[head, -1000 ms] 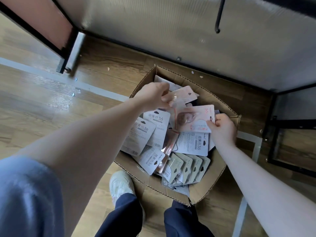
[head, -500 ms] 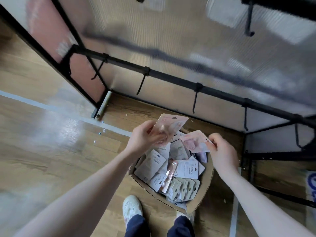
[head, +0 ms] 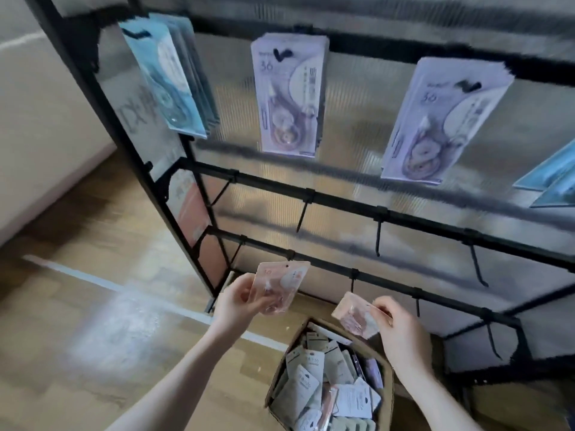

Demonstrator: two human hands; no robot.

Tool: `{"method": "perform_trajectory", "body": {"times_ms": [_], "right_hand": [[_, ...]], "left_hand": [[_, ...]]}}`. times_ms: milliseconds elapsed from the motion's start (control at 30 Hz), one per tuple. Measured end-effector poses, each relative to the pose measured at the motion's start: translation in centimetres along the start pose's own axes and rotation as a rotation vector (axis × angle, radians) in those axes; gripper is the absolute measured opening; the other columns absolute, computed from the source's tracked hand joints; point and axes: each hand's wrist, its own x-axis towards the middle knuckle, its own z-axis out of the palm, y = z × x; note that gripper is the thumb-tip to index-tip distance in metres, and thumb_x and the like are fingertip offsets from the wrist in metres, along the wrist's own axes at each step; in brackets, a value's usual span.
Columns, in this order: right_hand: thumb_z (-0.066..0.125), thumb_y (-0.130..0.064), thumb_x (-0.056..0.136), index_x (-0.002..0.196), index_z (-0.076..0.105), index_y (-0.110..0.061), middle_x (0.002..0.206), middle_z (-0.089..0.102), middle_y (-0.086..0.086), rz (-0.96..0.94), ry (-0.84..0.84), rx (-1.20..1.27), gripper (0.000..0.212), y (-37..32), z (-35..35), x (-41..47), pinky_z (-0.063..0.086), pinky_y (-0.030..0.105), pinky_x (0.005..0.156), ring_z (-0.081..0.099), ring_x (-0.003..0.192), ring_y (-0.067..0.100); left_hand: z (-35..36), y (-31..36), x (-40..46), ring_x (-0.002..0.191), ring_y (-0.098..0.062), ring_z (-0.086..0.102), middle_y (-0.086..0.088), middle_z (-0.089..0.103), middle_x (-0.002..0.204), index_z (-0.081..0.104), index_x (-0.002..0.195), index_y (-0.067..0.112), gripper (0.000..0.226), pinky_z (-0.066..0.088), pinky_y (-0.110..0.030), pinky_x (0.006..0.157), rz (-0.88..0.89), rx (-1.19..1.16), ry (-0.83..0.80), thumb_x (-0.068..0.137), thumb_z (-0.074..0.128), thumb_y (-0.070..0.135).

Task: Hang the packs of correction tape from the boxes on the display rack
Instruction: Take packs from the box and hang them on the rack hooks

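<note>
While both arms reach forward over an open cardboard box [head: 387,390] on the wooden floor [head: 93,353], each hand holds one pink pack of correction tape. The left hand [head: 235,301] pinches its pink pack [head: 278,286] by the lower part between thumb and curled fingers, keeping it upright with the printed face toward the camera; the top edge of this pack sits just in front of the lowest black rail [head: 389,283] of the display rack, near one of its hooks, though whether it touches the hook cannot be told. The right hand [head: 401,331] grips a second pink pack [head: 354,315] by one end, fingers curled round it, and this pack is tilted, lying almost flat above the box rim. Inside the box lie many more packs [head: 314,377], mostly pale grey-green and white, jumbled and overlapping. Higher on the rack, stacks of packs already hang from hooks on the top rail: a blue stack [head: 169,76] at the left, a lilac stack [head: 289,94] in the middle, another lilac stack [head: 435,122] to its right, and blue packs [head: 550,178] cut off at the right edge. The middle rail [head: 404,217] carries only bare black hooks [head: 378,236]. Motion blur softens much of the rack.
</note>
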Motion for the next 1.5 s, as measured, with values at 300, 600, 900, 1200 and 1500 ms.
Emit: {"method": "perform_trajectory", "body": {"times_ms": [300,600,900,1200,1500], "right_hand": [[0.067,-0.023,0.083,0.079,0.065,-0.018,0.065,0.058,-0.014,-0.218,0.057,-0.007,0.006,-8.2,-4.4,1.2,0.024,0.013,0.043,0.048,0.053,0.001],[0.073,-0.012,0.078,0.076,0.064,-0.018,0.072,0.063,-0.011,-0.337,0.042,-0.020,0.010,-14.3,-1.5,2.8,0.033,0.012,0.047,0.053,0.058,0.007],[0.070,-0.019,0.081,0.078,0.063,-0.020,0.067,0.050,-0.020,-0.118,0.038,-0.098,0.008,-19.9,6.1,4.2,0.032,0.015,0.048,0.048,0.060,0.002],[0.056,-0.031,0.091,0.089,0.062,-0.023,0.078,0.055,-0.017,0.002,-0.035,-0.134,0.010,-23.4,7.2,5.6,0.031,0.011,0.049,0.049,0.067,-0.001],[0.064,-0.026,0.086,0.085,0.063,-0.021,0.075,0.055,-0.016,-0.045,0.016,-0.155,0.005,-23.3,5.9,7.3,0.029,0.008,0.048,0.046,0.063,0.004]], "left_hand": [[-6.1,6.6,-4.0,0.082,-0.028,0.069,-0.006,0.072,0.087,0.067,0.084,0.033,0.040,0.056,-0.049,0.072,-0.013,-0.137,0.148,0.050,0.086,0.042],[-12.3,6.0,-1.0,0.082,-0.024,0.067,-0.002,0.071,0.086,0.068,0.082,0.034,0.038,0.057,-0.043,0.070,0.023,-0.155,0.169,0.047,0.080,0.044],[-18.8,1.9,7.5,0.083,-0.023,0.068,-0.004,0.072,0.088,0.067,0.092,0.015,0.040,0.056,-0.032,0.067,0.036,-0.151,-0.037,0.058,0.085,0.025],[-20.5,2.6,11.5,0.085,-0.022,0.068,-0.006,0.071,0.092,0.065,0.094,0.012,0.026,0.057,-0.037,0.070,0.020,-0.163,-0.148,0.072,0.078,0.007],[-19.3,3.1,12.6,0.087,-0.021,0.068,-0.004,0.071,0.094,0.065,0.094,0.013,0.026,0.057,-0.042,0.074,-0.007,-0.155,-0.168,0.072,0.078,0.010]]}}
